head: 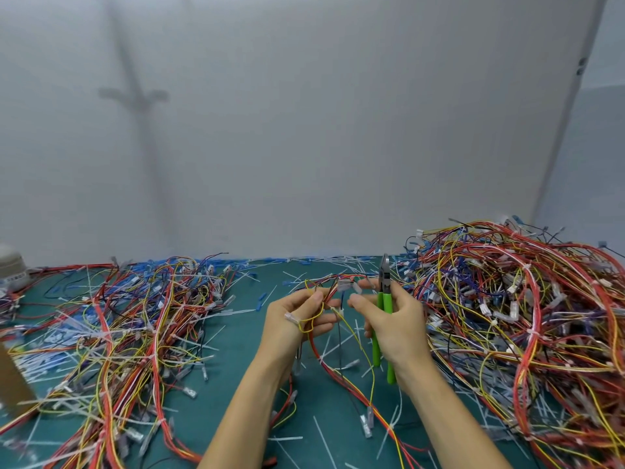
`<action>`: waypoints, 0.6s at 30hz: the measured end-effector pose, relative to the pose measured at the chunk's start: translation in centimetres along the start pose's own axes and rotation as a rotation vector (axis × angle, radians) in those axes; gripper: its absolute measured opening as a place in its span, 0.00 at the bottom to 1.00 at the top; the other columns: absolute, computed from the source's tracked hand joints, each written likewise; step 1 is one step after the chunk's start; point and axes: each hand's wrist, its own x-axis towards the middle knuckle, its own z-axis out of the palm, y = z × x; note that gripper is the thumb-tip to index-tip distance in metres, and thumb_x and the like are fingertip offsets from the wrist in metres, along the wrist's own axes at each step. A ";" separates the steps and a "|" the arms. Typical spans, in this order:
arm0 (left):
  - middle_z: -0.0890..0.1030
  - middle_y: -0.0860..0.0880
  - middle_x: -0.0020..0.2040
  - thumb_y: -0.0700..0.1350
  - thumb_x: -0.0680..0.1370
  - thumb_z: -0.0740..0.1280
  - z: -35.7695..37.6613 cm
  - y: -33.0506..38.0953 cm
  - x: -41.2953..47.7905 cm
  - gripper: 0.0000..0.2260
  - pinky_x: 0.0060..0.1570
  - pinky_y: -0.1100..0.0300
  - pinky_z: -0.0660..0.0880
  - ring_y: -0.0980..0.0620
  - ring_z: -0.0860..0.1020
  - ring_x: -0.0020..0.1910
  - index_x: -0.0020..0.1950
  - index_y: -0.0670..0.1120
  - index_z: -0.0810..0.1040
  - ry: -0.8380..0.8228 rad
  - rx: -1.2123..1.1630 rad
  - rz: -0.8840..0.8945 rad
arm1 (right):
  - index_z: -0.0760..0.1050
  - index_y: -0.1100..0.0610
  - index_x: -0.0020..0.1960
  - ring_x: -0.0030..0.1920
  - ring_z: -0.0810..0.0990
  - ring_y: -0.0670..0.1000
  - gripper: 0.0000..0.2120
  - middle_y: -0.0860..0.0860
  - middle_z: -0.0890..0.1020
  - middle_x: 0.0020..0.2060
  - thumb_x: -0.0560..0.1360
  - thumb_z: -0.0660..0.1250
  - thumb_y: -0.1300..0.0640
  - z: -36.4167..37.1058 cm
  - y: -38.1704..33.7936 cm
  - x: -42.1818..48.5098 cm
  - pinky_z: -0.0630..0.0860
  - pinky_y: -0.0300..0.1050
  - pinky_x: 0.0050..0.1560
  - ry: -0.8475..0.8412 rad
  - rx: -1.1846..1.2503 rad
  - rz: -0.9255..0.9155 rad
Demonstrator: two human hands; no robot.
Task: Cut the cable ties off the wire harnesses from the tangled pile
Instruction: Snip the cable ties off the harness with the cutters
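Observation:
My left hand [297,316] grips a wire harness [341,360] of red, yellow and black wires above the green mat, a yellow loop wound over its fingers. My right hand [395,323] holds green-handled cutters [384,309], jaws pointing up and closed, while its fingertips touch the harness's white connectors [346,286]. The harness trails down between my forearms to the mat. A tall tangled pile of harnesses [521,316] rises at the right, close beside my right hand.
A flatter spread of harnesses [128,333] covers the left of the green mat [236,333]. Cut white and blue cable ties litter the mat. A grey wall stands close behind. A brown box edge [10,384] and a pale round object [10,262] sit at far left.

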 end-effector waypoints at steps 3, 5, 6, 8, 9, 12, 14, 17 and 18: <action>0.86 0.42 0.47 0.43 0.82 0.62 0.2 0.0 0.2 0.06 0.37 0.61 0.82 0.47 0.85 0.40 0.49 0.41 0.75 0.024 -0.027 -0.011 | 0.79 0.53 0.47 0.28 0.77 0.44 0.09 0.48 0.84 0.34 0.70 0.76 0.58 -0.1 0.1 0.1 0.75 0.42 0.31 0.001 -0.035 0.032; 0.86 0.41 0.46 0.43 0.84 0.58 0.3 0.1 0.2 0.07 0.39 0.59 0.82 0.45 0.85 0.42 0.49 0.42 0.70 0.026 -0.049 -0.016 | 0.79 0.54 0.46 0.30 0.77 0.47 0.08 0.49 0.83 0.34 0.70 0.77 0.56 -0.1 0.2 0.1 0.76 0.46 0.33 -0.019 -0.062 0.057; 0.86 0.41 0.47 0.43 0.84 0.57 0.3 0.1 0.2 0.07 0.40 0.58 0.82 0.43 0.85 0.43 0.47 0.43 0.68 0.022 -0.070 -0.021 | 0.79 0.55 0.45 0.30 0.76 0.48 0.08 0.49 0.82 0.33 0.70 0.77 0.56 -0.1 0.3 0.0 0.76 0.47 0.33 -0.034 -0.068 0.062; 0.85 0.39 0.48 0.43 0.85 0.54 0.4 0.2 0.2 0.09 0.42 0.56 0.82 0.41 0.85 0.45 0.45 0.45 0.65 0.011 -0.113 -0.033 | 0.79 0.56 0.43 0.28 0.75 0.48 0.07 0.48 0.80 0.30 0.70 0.76 0.56 0.0 0.4 0.0 0.75 0.46 0.32 -0.065 -0.071 0.065; 0.85 0.39 0.49 0.44 0.85 0.54 0.3 0.1 0.2 0.09 0.42 0.56 0.83 0.41 0.85 0.45 0.45 0.45 0.65 0.007 -0.134 -0.038 | 0.79 0.56 0.42 0.28 0.74 0.48 0.07 0.48 0.79 0.29 0.70 0.76 0.57 0.1 0.5 -0.1 0.74 0.45 0.30 -0.081 -0.070 0.065; 0.83 0.36 0.55 0.43 0.85 0.55 0.3 0.1 0.3 0.09 0.46 0.52 0.83 0.37 0.83 0.50 0.50 0.40 0.69 -0.014 -0.245 -0.064 | 0.79 0.55 0.40 0.26 0.73 0.45 0.07 0.47 0.78 0.27 0.70 0.77 0.57 0.2 0.5 -0.2 0.71 0.40 0.28 -0.165 -0.060 0.063; 0.81 0.36 0.58 0.40 0.84 0.57 0.3 0.1 0.4 0.08 0.49 0.49 0.82 0.34 0.81 0.54 0.56 0.36 0.70 -0.024 -0.309 -0.086 | 0.79 0.54 0.39 0.25 0.73 0.44 0.07 0.47 0.79 0.27 0.69 0.77 0.60 0.4 0.4 -0.4 0.70 0.37 0.27 -0.213 -0.069 0.049; 0.80 0.35 0.60 0.33 0.82 0.56 0.3 0.2 0.5 0.05 0.47 0.48 0.82 0.33 0.82 0.53 0.56 0.39 0.69 -0.076 -0.373 -0.112 | 0.78 0.55 0.39 0.26 0.73 0.41 0.08 0.46 0.79 0.27 0.69 0.76 0.64 0.7 0.5 -0.5 0.69 0.37 0.31 -0.206 -0.114 0.031; 0.80 0.36 0.60 0.32 0.81 0.56 0.3 0.2 0.5 0.07 0.46 0.49 0.83 0.34 0.82 0.52 0.56 0.40 0.69 -0.096 -0.383 -0.121 | 0.78 0.55 0.39 0.26 0.73 0.41 0.08 0.46 0.79 0.27 0.70 0.75 0.65 0.8 0.4 -0.6 0.69 0.39 0.32 -0.189 -0.112 0.024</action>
